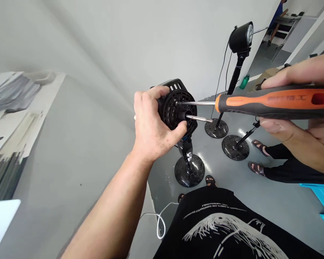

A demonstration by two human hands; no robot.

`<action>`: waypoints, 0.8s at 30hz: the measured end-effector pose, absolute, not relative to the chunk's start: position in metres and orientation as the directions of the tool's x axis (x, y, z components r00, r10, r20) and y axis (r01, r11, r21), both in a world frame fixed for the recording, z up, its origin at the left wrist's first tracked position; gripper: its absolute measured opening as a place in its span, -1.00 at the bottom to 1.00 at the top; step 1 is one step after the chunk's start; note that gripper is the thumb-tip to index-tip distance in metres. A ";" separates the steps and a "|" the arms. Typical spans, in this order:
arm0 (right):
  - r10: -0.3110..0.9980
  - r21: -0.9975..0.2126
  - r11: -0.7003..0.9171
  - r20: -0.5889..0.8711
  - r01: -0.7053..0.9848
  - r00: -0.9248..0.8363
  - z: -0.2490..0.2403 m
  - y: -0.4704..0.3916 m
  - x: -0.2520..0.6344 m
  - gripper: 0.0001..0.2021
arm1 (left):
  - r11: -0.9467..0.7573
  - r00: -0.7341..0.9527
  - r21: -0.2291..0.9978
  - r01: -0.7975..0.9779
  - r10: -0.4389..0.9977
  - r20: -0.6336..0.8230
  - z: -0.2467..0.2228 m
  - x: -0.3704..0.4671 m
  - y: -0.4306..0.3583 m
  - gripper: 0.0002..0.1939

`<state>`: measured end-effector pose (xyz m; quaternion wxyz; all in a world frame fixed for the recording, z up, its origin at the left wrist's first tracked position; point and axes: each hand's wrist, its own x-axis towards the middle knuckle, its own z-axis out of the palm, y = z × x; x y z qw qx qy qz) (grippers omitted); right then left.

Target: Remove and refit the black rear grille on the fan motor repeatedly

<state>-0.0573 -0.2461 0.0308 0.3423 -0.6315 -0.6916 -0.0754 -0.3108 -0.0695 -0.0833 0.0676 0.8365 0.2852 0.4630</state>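
Note:
My left hand (153, 126) is wrapped round a black fan motor housing (175, 86) on a stand, its thumb beside the metal shaft (199, 118) that sticks out of the centre. In my right hand (305, 108) is an orange and black screwdriver (272, 101), held by the handle between thumb and fingers. The screwdriver's tip meets a small screw on the slotted front of the housing, up and to the left of the shaft. Below, the stand ends in a round black base (189, 171).
A second fan stand with a bare motor (241, 37) rises behind, on its base (216, 128). Another round base (235, 147) is beside a person's sandalled feet (256, 168). A blue stool (321, 201) is at right, a green bottle (244, 82) near the wall, a white cable (160, 219) below.

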 end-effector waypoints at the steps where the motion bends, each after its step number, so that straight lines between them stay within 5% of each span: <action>1: 0.825 -0.286 0.138 0.563 0.948 0.050 0.032 -0.246 -0.061 -0.66 | -0.828 0.409 0.379 0.414 0.541 0.735 -0.083 -0.311 -0.069 -0.19; 4: 0.823 -0.311 0.027 0.546 0.950 0.156 0.033 -0.239 -0.063 -0.60 | -0.821 0.403 0.389 0.418 0.551 0.730 -0.083 -0.310 -0.069 -0.22; 9: 0.911 -0.531 -0.173 0.233 0.829 0.340 0.023 -0.226 -0.052 -0.48 | -0.814 0.370 0.364 0.452 0.542 0.754 -0.084 -0.310 -0.069 -0.24; 11: 0.893 -0.604 -0.053 0.327 0.795 0.308 0.018 -0.228 -0.054 -0.64 | -0.815 0.361 0.364 0.451 0.539 0.761 -0.084 -0.310 -0.071 -0.26; 14: 0.765 -0.452 0.292 0.639 0.843 0.077 0.017 -0.235 -0.062 -0.46 | -0.813 0.359 0.377 0.443 0.547 0.756 -0.083 -0.309 -0.074 -0.29; 18: 0.749 -0.204 0.375 0.641 0.904 -0.167 0.025 -0.235 -0.066 -0.78 | -0.792 0.349 0.415 0.448 0.582 0.735 -0.081 -0.311 -0.076 -0.32; 21: 0.822 -0.411 0.183 0.562 0.893 0.090 0.026 -0.223 -0.058 -0.75 | -0.777 0.345 0.436 0.454 0.605 0.718 -0.080 -0.313 -0.076 -0.31; 24: 0.901 -0.680 -0.015 0.309 0.733 0.305 0.020 -0.214 -0.051 -0.66 | -0.770 0.341 0.439 0.463 0.612 0.714 -0.080 -0.313 -0.076 -0.29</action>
